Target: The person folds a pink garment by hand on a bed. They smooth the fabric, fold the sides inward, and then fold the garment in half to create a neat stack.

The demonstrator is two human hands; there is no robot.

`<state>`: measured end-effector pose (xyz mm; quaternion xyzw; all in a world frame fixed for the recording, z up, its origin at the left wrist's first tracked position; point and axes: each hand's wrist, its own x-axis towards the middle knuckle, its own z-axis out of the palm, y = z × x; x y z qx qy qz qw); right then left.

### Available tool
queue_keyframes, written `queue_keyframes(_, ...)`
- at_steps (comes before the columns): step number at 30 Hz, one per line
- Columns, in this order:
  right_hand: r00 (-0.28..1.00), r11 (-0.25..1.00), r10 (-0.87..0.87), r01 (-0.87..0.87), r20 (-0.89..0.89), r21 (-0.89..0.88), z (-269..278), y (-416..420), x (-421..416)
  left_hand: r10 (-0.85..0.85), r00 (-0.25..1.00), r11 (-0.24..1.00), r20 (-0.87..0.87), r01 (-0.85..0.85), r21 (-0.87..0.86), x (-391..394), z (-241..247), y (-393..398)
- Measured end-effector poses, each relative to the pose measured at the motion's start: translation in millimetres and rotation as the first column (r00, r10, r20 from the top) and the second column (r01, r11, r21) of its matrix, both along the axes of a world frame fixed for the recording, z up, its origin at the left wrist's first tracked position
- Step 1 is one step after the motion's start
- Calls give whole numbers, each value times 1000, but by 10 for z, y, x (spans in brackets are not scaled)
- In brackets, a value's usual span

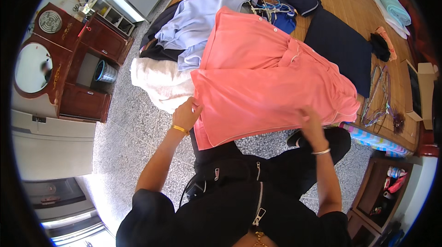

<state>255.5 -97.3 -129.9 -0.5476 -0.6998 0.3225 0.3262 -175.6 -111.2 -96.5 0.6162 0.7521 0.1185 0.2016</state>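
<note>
A coral pink buttoned shirt (248, 91) with pale piping is spread before me, partly on the bed and partly over my lap. Its front panels are open and a collar or folded part shows near the middle. My left hand (187, 115), with a gold bracelet at the wrist, pinches the shirt's left edge between thumb and fingers. Over the shirt's near right part is my right hand (312, 128), wearing a silver bangle. It is motion-blurred, so whether its fingers grip or only brush the cloth does not show.
Beyond the shirt lie a light blue garment (207, 12), a white towel-like cloth (159, 81), folded dark navy clothes (338, 47) and tangled hangers (272, 7). More hangers (376, 98) rest near the edge of the bamboo-matted bed (402, 136). An open cardboard box (426, 88) stands at right.
</note>
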Motion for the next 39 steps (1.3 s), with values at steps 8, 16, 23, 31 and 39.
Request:
queue_keyframes(8, 798, 802, 597, -597, -87, 28, -189, -553, -2065, 145, 989, 980, 23, -146, 134, 29, -222, 326)
queue_keyframes(16, 806, 806, 573, -587, -149, -77, -443, -635, -2239, 217, 915, 970, 341, -241, 29, -157, -356, 335)
queue_keyframes(23, 709, 751, 647, -655, -280, 76, -210, -704, -2490, 218, 908, 958, 357, -268, 98, -286, -160, 297)
queue_keyframes(31, 649, 652, 758, -754, -66, 81, -311, -696, -2455, 126, 983, 907, 137, -170, 385, -123, -166, 204)
queue_keyframes(39, 883, 824, 467, -452, 43, 341, -295, 71, -1673, -503, 830, 737, -243, 558, 382, 343, -264, 62)
